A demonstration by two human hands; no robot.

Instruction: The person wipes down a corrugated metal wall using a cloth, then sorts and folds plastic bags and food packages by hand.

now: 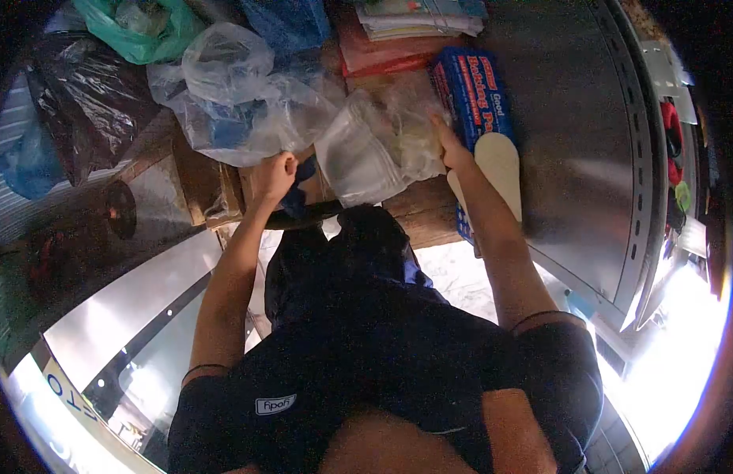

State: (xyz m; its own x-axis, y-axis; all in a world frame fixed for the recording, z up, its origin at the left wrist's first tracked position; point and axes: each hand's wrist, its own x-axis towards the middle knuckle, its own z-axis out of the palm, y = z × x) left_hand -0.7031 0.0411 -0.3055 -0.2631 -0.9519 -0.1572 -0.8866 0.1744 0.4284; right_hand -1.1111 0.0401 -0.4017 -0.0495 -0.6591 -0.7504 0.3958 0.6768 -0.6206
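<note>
My right hand (452,148) grips the right edge of a crumpled clear plastic bag (418,130), with part of the fingers hidden behind the plastic. Beside that bag lies a flat stack of clear plastic bags (358,154). My left hand (278,175) is closed, its fingers curled in, at the lower edge of a larger loose clear bag (240,110). Whatever those curled fingers may hold is too small to make out. Dark blue cloth or plastic (301,186) shows just right of the left hand.
A blue baking paper box (478,95) stands by my right hand, with a pale rounded board (499,170) below it. Papers (422,20) lie at the back over a red folder (382,57). Green (141,31) and black (90,103) bags fill the left. A metal panel (568,142) borders the right.
</note>
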